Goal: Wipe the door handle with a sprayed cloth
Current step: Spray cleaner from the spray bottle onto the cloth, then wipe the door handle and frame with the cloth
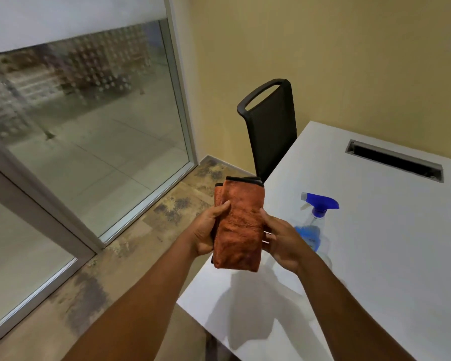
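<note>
I've got the folded cloth [238,227] gripped between both hands — left hand [208,231] and right hand [281,242] — bottle [314,225] just beyond my right, on the table [388,243].

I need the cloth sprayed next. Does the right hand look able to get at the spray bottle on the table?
Probably yes. The spray bottle stands upright on the white table just beyond the right hand, with nothing between them. But that hand is on the folded orange cloth, so the left hand would have to hold it alone.
</note>
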Available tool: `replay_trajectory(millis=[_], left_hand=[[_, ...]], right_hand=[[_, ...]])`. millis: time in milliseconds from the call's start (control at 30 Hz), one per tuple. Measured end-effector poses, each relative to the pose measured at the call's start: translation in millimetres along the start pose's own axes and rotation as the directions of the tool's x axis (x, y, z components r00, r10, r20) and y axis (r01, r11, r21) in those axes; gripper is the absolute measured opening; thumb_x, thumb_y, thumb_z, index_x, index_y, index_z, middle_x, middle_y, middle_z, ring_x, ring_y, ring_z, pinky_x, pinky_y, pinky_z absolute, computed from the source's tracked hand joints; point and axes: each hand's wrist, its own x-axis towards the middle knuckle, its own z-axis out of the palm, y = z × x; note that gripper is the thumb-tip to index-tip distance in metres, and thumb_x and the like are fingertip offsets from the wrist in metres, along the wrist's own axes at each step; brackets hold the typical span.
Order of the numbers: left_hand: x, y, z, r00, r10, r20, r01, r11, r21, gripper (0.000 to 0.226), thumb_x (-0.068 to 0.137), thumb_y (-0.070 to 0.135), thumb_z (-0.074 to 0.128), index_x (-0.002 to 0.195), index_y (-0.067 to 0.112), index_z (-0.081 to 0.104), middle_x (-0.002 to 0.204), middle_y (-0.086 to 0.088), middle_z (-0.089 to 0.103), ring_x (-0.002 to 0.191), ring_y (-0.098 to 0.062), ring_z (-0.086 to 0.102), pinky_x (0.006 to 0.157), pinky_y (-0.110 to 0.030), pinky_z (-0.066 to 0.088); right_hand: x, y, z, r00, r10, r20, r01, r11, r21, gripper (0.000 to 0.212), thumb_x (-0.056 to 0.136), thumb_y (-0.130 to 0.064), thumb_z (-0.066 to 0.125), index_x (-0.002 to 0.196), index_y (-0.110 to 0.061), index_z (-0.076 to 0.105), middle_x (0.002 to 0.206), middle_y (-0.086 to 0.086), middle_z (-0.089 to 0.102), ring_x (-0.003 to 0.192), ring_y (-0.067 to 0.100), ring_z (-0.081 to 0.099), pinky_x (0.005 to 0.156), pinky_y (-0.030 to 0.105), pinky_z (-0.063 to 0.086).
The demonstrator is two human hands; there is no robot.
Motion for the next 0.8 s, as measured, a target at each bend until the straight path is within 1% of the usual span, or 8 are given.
replay_trajectory(millis=[100,167,300,400,500,600,700,800], left_hand=[[-24.2,5.8,-23.2,1.0,0.017,-0.018,-0.017,1.0,0.015,0.046,0.096,0.039,0.062,0.13,0.007,0.059,0.113,-0.018,0.077,0.105,-0.037,0.074,0.079,-0.043,0.064],[-43.1,8.3,-43.0,0.999,0.037,-0.036,-0.037,0.999,0.011,0.04,0.099,0.035,0.06,0.128,0.007,0.06,0.109,-0.017,0.078,0.101,-0.035,0.076,0.075,-0.041,0.064],[-83.8,8.2,-86.0,0.988,0.087,-0.129,-0.091,0.996,-0.023,0.04,0.101,0.025,0.059,0.135,0.003,0.056,0.124,-0.024,0.071,0.113,-0.04,0.07,0.085,-0.045,0.061],[-114.5,5.7,-119.5,0.97,0.145,-0.193,-0.152,0.988,-0.022,0.029,0.101,0.022,0.061,0.125,0.006,0.06,0.111,-0.018,0.076,0.1,-0.033,0.075,0.079,-0.041,0.063],[-145.4,9.1,-154.3,0.949,0.205,-0.239,-0.212,0.977,-0.004,0.034,0.1,0.022,0.063,0.129,0.006,0.058,0.119,-0.02,0.073,0.104,-0.033,0.073,0.085,-0.042,0.061],[-176.6,13.9,-189.4,0.933,0.264,-0.244,-0.266,0.964,0.029,0.037,0.1,0.023,0.063,0.133,0.007,0.057,0.124,-0.019,0.071,0.111,-0.033,0.071,0.089,-0.041,0.06],[-204.9,14.5,-221.8,0.912,0.299,-0.283,-0.306,0.952,0.019,0.032,0.099,0.024,0.064,0.128,0.011,0.059,0.114,-0.013,0.077,0.106,-0.03,0.074,0.084,-0.039,0.062],[-228.7,15.2,-250.7,0.878,0.324,-0.353,-0.353,0.935,-0.019,0.026,0.098,0.024,0.067,0.121,0.014,0.062,0.104,-0.008,0.08,0.099,-0.027,0.076,0.08,-0.038,0.063]], right_hand=[[3.3,4.0,35.9,0.999,0.033,0.023,-0.033,0.999,-0.014,0.05,0.086,-0.052,0.066,0.119,-0.015,0.069,0.112,0.005,0.075,0.1,0.019,0.072,0.076,0.029,0.058],[4.4,12.6,64.2,0.999,0.037,0.012,-0.036,0.999,-0.028,0.049,0.083,-0.049,0.069,0.116,-0.013,0.07,0.108,0.004,0.076,0.096,0.018,0.072,0.071,0.026,0.058],[1.5,32.1,123.3,1.0,-0.004,-0.02,0.003,0.999,-0.048,0.036,0.088,-0.038,0.068,0.115,-0.014,0.071,0.108,0.006,0.076,0.099,0.024,0.071,0.071,0.03,0.057],[-2.3,44.1,169.9,1.0,-0.016,-0.022,0.014,0.996,-0.087,0.03,0.091,-0.034,0.067,0.111,-0.012,0.071,0.102,0.006,0.078,0.096,0.025,0.071,0.072,0.033,0.057],[-5.4,54.8,213.6,1.0,-0.019,0.001,0.019,0.993,-0.116,0.03,0.092,-0.031,0.066,0.109,-0.007,0.071,0.105,0.011,0.077,0.098,0.028,0.071,0.083,0.043,0.056],[-8.5,65.0,257.2,0.999,-0.032,0.04,0.037,0.991,-0.132,0.03,0.091,-0.03,0.066,0.108,-0.005,0.071,0.101,0.01,0.077,0.092,0.023,0.071,0.076,0.039,0.055],[-9.4,76.4,297.8,0.995,-0.02,0.101,0.036,0.988,-0.149,0.022,0.092,-0.029,0.065,0.101,-0.011,0.073,0.095,0.006,0.078,0.085,0.019,0.073,0.07,0.035,0.054],[-6.2,84.2,335.6,0.987,-0.004,0.161,0.033,0.983,-0.179,0.021,0.092,-0.03,0.065,0.099,-0.012,0.073,0.096,0.009,0.078,0.084,0.02,0.073,0.073,0.036,0.055]])
